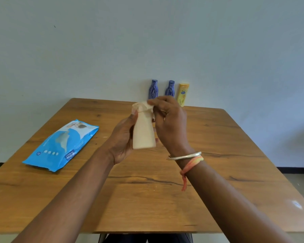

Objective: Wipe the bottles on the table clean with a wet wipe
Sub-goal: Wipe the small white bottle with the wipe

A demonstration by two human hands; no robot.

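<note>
The right hand [168,123] has its fingers [154,102] pinching a wet wipe [142,106] over the top of a cream bottle [144,133], apparently to scrub the cap. The left hand [122,137] grips the bottle's body, steadying it above the surface [218,155]. At the far edge stand two blue bottles [153,89] and a yellow one [182,93]; the wipes pack [61,145] lies left.

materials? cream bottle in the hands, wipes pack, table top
Cream bottle: likely plastic, matte, opaque, no glare; the wet wipe covers its cap.
Wipes pack: thin printed plastic film, slightly glossy, with creases and a flat sealed edge.
Table: wood-look top with grain lines, knots and dark cracks, satin sheen; solid wood or laminate cannot be told.
</note>
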